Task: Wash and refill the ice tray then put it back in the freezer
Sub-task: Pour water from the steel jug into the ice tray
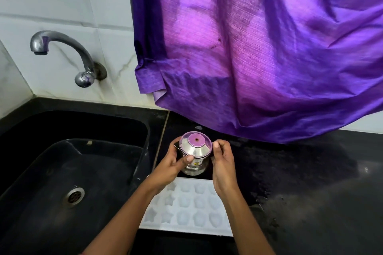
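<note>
A white ice tray (192, 207) with shaped moulds lies flat on the black counter (310, 182), just right of the sink. Behind it stands a steel jug (194, 151) with a clear lid that reflects purple. My left hand (176, 163) grips the jug's left side, thumb across its front. My right hand (222, 161) holds the jug's right side at the lid rim. Both forearms cross over the tray and hide parts of it.
A black sink (62, 161) with a steel drain (73, 195) fills the left. A chrome tap (62, 51) juts from the white tiled wall above it, with no water running. A purple curtain (259, 47) hangs over the back of the counter.
</note>
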A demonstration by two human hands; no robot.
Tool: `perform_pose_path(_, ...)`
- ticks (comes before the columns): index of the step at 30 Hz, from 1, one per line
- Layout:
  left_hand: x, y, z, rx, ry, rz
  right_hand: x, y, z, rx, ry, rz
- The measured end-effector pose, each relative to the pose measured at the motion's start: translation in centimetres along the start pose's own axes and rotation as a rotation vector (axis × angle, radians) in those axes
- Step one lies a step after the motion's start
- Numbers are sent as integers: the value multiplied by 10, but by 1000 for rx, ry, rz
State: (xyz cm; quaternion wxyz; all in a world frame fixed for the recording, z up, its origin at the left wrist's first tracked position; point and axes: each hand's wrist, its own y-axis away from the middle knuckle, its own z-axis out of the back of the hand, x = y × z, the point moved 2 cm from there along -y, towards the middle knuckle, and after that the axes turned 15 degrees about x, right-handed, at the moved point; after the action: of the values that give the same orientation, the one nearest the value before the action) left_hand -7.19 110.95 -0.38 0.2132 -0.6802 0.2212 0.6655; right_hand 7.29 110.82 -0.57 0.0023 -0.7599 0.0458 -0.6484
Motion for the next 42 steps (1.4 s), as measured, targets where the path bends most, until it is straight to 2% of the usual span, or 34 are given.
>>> perform_pose_path(19,27,-47,32,-18,3,59,-37,-49,8,-33,-14,28)
perform_pose_path(27,25,-47,32,0,-5,103,-39,-49,12,5,87,12)
perform_pose_path(32,19,-40,29,-94,6,157,-26,-41,14,-2,195,-45)
perform_pose_path(36,14,-22,22,-205,-148,132,-19,-24,19,14,488,-32)
perform_pose_path(39,17,0,22,-237,-435,169,-12,-4,24,78,624,-61)
perform_pose_path(42,23,28,22,-195,-724,233,-8,19,32,164,764,-92)
